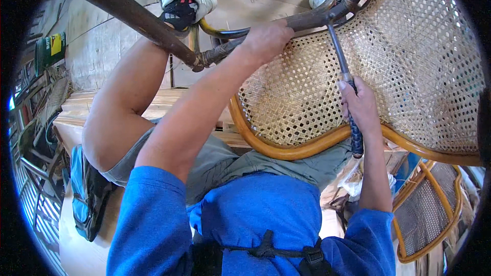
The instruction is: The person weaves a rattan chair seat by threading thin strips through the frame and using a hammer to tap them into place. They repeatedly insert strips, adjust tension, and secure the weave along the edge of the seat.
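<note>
Across my lap rests a rattan chair piece with a woven cane panel [302, 92] and a curved, glossy brown rim [286, 152]. My left hand [268, 40] is closed around a dark pole [307, 20] along the panel's far edge; its fingertips are partly hidden. In my right hand [361, 105] is a slim hammer-like tool [338, 51] with a metal shaft and a black textured grip. Its far end meets the dark pole near a joint, to the right of my left hand. A second thick dark pole [128, 13] slants over my bare leg, joined by wrapped binding [214, 53].
A wooden ledge [123, 105] lies beneath my legs. At left are a blue and black bag [84, 191], a green container [51, 51] and stacked frames [38, 174]. Another cane-panelled rattan piece [429, 209] stands at lower right, near a crumpled plastic bag [353, 186].
</note>
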The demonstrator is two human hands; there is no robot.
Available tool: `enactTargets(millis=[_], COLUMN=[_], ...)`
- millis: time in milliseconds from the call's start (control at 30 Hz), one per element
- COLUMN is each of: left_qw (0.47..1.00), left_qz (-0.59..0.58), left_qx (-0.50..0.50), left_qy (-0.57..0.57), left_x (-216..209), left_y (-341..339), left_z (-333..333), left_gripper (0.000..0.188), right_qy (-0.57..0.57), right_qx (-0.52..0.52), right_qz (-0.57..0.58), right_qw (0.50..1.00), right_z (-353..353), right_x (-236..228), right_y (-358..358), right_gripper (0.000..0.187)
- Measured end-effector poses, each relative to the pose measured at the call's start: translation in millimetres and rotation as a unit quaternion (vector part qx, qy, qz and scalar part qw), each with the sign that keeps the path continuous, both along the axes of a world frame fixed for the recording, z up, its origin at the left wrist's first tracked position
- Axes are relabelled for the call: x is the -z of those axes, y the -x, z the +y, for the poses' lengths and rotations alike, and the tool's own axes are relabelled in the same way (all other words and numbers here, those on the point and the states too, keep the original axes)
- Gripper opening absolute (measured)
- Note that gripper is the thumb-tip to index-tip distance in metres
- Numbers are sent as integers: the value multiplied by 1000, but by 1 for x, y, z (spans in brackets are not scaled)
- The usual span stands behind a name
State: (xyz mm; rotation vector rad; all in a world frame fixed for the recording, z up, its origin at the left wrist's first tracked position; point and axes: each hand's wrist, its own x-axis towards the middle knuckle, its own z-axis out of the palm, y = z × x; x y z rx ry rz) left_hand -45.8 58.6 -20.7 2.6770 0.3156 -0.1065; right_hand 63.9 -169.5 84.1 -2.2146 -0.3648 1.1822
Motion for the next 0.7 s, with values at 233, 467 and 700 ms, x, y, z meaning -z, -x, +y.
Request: enactTargets(millis=[233, 467, 700], left_qw=[986, 980, 972], left_qz=[-48, -50, -28], left_qx=[157, 191, 231], left_qy=[-36, -30, -28], left_x=[10, 5, 3], left_y=[-2, -11, -18], left_z=[21, 23, 30], left_gripper=[13, 7, 11], right_qy=[-44, -54, -58], right_qx=[50, 64, 74], right_qz=[25, 40, 39], right_qw=[997, 996, 995], right_z=[-6, -6, -5], right_x=[7, 9, 8], right_y=[-3, -5, -5], right_gripper=[22, 22, 22])
